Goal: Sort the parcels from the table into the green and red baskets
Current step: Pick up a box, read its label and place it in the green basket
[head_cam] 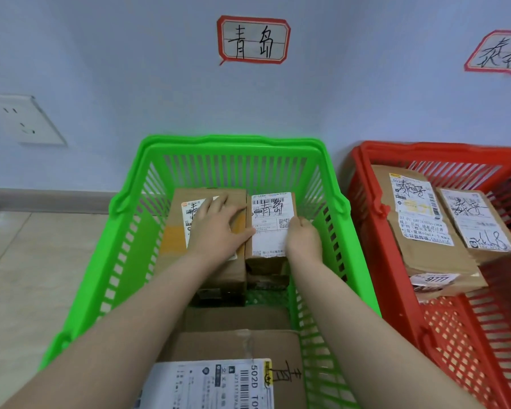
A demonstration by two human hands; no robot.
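- The left hand (216, 228) lies flat with its fingers spread on a brown carton (174, 231) in the middle of the green basket (233, 143), covering most of the carton's label.
- The right hand (303, 237) grips the right edge of the small labelled parcel (270, 219), which touches the carton. The thumb is on top and the fingertips are hidden.
- A third parcel (219, 379) at bottom centre is cut off by the frame.
- The red basket (440, 152) at right is cropped and holds two labelled parcels (419, 219).
- The second wall sign (499, 51) at upper right is cut off.
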